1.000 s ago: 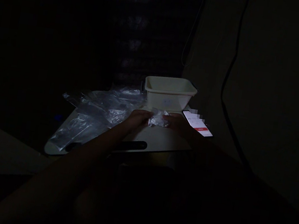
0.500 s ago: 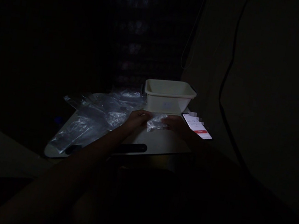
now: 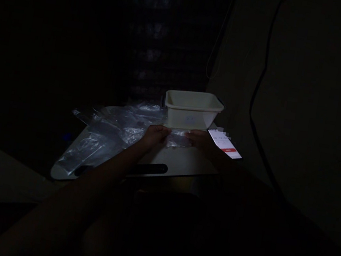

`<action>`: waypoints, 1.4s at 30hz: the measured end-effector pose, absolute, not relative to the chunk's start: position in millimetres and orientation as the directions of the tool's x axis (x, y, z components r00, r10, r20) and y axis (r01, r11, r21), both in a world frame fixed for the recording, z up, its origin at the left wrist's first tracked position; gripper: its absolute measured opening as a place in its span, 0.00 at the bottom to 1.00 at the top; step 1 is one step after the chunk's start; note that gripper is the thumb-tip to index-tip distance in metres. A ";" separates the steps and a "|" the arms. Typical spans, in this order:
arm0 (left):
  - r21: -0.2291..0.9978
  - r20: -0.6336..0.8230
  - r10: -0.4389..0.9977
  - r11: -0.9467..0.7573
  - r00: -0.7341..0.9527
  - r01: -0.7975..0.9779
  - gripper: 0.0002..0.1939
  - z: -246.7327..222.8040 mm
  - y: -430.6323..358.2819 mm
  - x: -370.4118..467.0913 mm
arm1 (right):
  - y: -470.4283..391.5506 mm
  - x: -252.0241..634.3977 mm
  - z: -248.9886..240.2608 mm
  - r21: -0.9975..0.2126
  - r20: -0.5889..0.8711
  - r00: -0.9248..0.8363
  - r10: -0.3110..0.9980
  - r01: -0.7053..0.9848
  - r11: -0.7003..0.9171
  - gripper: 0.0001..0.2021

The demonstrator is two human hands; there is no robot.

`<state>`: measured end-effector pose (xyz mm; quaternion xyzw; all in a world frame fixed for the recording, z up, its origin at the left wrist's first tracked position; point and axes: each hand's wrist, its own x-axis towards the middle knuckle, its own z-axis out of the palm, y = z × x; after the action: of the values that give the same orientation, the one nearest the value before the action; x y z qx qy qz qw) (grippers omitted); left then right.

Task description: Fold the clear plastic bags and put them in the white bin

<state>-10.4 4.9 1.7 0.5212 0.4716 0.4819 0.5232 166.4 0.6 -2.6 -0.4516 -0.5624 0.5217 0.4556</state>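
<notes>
Plastic piece: lies flatter and squarer now; the corner that hung toward the wearer half a second ago no longer dangles, and the bunched shape of a second ago has gone. Hands have hardly shifted.
Held plastic [image 3: 178,139]: clear, shiny, between the two hands, above or on the near part of the table; in this dark, cannot tell whether it touches.
Left hand [image 3: 155,135]: fingers [image 3: 165,130] closed on the plastic's left edge, thumb side up.
Right hand [image 3: 199,140]: fingers narrow, pinching the right edge; finer detail lost in shadow.
Handling: best judged as smoothing or folding. Even, light tension from both sides should keep creases straight; pressing from the middle outward would drive out trapped air. Thin film likely springs back, so each fold wants a firm pinch before a finger lets go.
White table [image 3: 185,160]: bare surface just in front of the hands, useful for pressing against; dark slot [image 3: 152,168] along the near edge.
Loose plastic pile [image 3: 112,121]: crumpled, spread over the left side, near the left forearm.
Pale bin [image 3: 188,117]: upright, just beyond the hands.
Phone [image 3: 227,146]: screen lit, red bar showing, right of the right hand.
</notes>
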 end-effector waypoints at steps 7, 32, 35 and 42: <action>1.000 -0.005 0.994 0.004 0.105 0.002 0.09 2.5 2.5 -9.7 | -0.4 167.8 -1.3 -0.999 0.035 -0.167 0.985 0.025 0.040 0.11; 0.993 -0.109 0.973 0.117 0.201 -0.028 0.05 7.7 -2.2 -2.0 | 3.8 173.2 1.3 -0.989 -0.128 -0.139 0.982 0.092 -0.116 0.06; 0.992 -0.123 0.971 0.126 0.206 -0.001 0.04 7.8 -2.9 -3.3 | 2.5 172.9 2.8 -0.991 -0.114 -0.116 0.987 0.081 -0.105 0.05; 0.987 -0.159 0.976 0.158 0.149 0.020 0.06 8.5 -2.4 -2.2 | 6.5 171.6 1.4 -0.991 -0.113 -0.074 0.991 0.083 -0.106 0.04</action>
<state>-2.2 -2.4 8.5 0.4969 0.5013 0.4174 0.5723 171.6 6.5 1.4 -0.5260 -0.5104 0.5258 0.4317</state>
